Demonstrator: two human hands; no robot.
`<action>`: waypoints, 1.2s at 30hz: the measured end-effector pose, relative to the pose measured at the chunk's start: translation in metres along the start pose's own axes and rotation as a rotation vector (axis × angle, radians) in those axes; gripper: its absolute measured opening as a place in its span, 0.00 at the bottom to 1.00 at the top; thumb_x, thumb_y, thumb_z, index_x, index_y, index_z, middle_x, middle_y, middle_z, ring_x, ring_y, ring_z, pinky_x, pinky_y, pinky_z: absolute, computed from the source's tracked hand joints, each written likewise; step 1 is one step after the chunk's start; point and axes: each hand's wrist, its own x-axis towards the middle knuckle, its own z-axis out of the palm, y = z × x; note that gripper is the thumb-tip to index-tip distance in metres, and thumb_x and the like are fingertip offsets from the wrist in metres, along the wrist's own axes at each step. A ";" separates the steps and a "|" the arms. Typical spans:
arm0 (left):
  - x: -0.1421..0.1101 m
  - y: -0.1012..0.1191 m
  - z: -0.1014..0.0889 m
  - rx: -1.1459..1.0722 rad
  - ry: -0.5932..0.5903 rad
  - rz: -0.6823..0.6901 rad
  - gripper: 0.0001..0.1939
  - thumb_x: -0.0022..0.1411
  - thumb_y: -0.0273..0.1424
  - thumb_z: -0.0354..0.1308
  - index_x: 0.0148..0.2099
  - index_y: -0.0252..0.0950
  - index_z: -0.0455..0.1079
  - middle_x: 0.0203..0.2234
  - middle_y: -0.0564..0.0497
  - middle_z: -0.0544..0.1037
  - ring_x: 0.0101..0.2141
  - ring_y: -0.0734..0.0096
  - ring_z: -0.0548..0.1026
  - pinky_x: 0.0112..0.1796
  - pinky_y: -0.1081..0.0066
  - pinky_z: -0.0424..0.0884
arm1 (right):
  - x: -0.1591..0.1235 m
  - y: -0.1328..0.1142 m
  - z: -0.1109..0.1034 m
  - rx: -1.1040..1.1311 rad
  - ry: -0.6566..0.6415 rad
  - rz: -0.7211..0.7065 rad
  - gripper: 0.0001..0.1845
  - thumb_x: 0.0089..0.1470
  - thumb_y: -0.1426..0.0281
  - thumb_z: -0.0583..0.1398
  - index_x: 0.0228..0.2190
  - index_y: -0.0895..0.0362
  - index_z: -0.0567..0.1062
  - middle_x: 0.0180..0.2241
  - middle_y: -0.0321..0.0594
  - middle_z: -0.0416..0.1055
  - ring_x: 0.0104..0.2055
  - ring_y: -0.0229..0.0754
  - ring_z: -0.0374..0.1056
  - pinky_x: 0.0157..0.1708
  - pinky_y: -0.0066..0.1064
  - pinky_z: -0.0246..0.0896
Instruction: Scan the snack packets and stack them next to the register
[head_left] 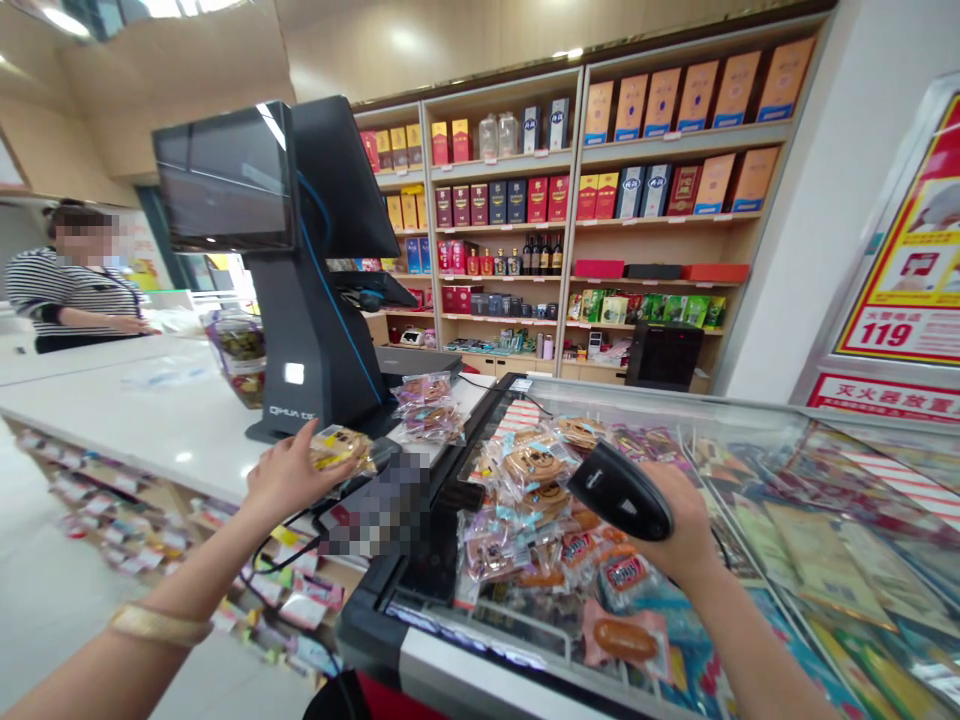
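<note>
I see: person (71, 285) in stripes behind tabletop (161, 375) | my left grip (289, 475) pinching yellow pack (339, 450), just in front of POS (322, 335) base | small stack (429, 408) of packs right of POS | pack heap (529, 480) on glass case (457, 655) | scanner (622, 490) wrapped in my right grip (682, 525), nose pointing left over heap.

Pack (339, 446): yellow, shiny wrap, held tilted in left hand (289, 474). Scanner (619, 490): black, glossy, held aslant in right hand (682, 520).
</note>
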 end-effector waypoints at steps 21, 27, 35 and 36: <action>-0.023 0.017 0.002 -0.082 0.522 0.369 0.42 0.58 0.43 0.55 0.68 0.40 0.40 0.52 0.37 0.66 0.54 0.42 0.64 0.53 0.45 0.60 | 0.002 -0.002 -0.001 -0.022 -0.010 0.072 0.13 0.53 0.58 0.60 0.34 0.54 0.75 0.28 0.42 0.74 0.30 0.46 0.71 0.30 0.36 0.62; -0.059 0.072 -0.018 -0.143 0.675 0.671 0.45 0.57 0.37 0.60 0.69 0.43 0.39 0.53 0.39 0.64 0.54 0.45 0.65 0.55 0.47 0.62 | 0.006 -0.011 0.000 0.058 -0.037 0.045 0.15 0.51 0.58 0.61 0.36 0.55 0.74 0.28 0.40 0.74 0.31 0.44 0.71 0.31 0.35 0.61; -0.095 0.119 -0.015 -0.234 0.609 0.947 0.46 0.55 0.28 0.62 0.70 0.43 0.42 0.56 0.41 0.67 0.55 0.48 0.66 0.56 0.51 0.64 | 0.012 -0.027 -0.004 0.115 0.018 0.043 0.11 0.52 0.61 0.59 0.35 0.54 0.72 0.28 0.40 0.73 0.30 0.44 0.70 0.32 0.36 0.59; -0.097 0.122 -0.013 -0.232 0.600 0.971 0.45 0.55 0.28 0.62 0.70 0.42 0.42 0.56 0.40 0.68 0.56 0.49 0.66 0.56 0.51 0.64 | 0.013 -0.029 -0.005 0.118 0.029 0.045 0.10 0.53 0.62 0.58 0.34 0.54 0.72 0.27 0.40 0.73 0.29 0.44 0.70 0.31 0.36 0.58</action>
